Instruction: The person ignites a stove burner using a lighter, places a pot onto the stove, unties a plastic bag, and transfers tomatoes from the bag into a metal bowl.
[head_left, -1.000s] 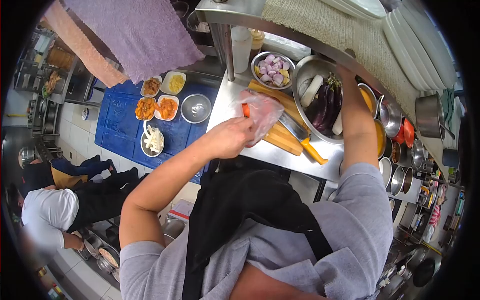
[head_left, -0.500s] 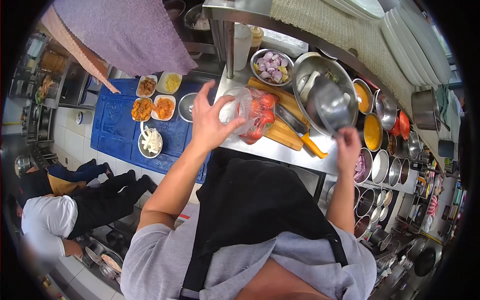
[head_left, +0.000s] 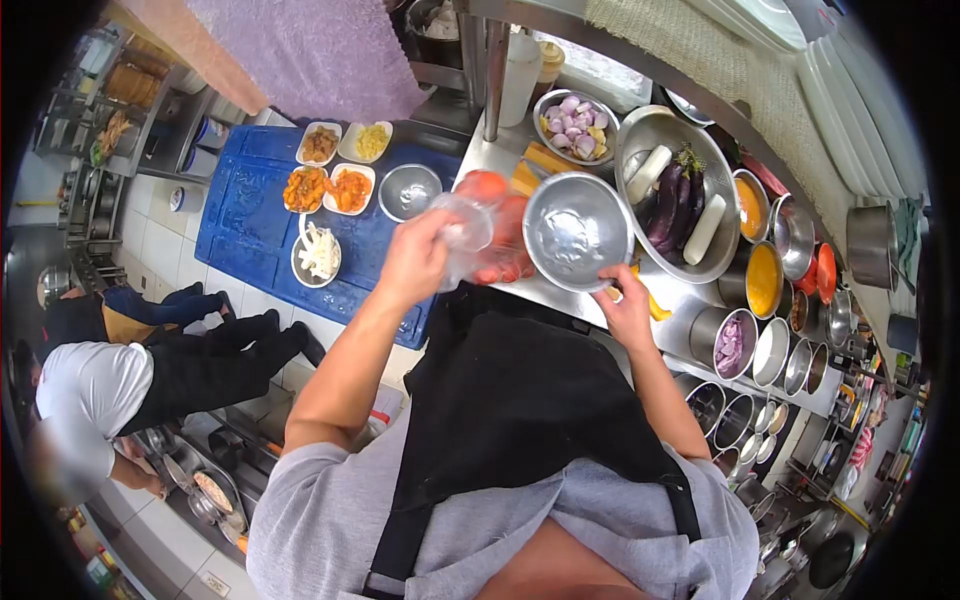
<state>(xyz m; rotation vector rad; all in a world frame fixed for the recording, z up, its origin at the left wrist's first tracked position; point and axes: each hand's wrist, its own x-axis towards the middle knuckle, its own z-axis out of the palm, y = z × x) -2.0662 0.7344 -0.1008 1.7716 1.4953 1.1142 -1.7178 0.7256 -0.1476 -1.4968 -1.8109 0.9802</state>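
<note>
My left hand [head_left: 415, 255] is closed on the gathered neck of a clear plastic bag [head_left: 462, 232] of red tomatoes [head_left: 510, 225], blurred by motion. An empty steel mixing bowl [head_left: 578, 230] is tilted beside the bag, its rim pinched by my right hand [head_left: 628, 308]. Behind the bowl, a wooden cutting board [head_left: 535, 170] is mostly hidden. Near my right fingers the yellow handle of a knife [head_left: 657, 305] shows. To the right, a large colander [head_left: 730, 240] holds dark eggplants [head_left: 672, 205] and white radishes [head_left: 703, 230].
A bowl of peeled shallots [head_left: 577, 128] stands behind the board. Small dishes of chopped food and a bowl of white strips [head_left: 318, 255] sit on a blue lid [head_left: 240, 220]. Pots of yellow sauce [head_left: 764, 278] line the right. A co-worker [head_left: 100, 380] is at lower left.
My right hand has lifted the steel bowl out of the colander and brought it left beside the tomatoes, uncovering the eggplants. My left hand, spread before, has closed on the plastic bag.
</note>
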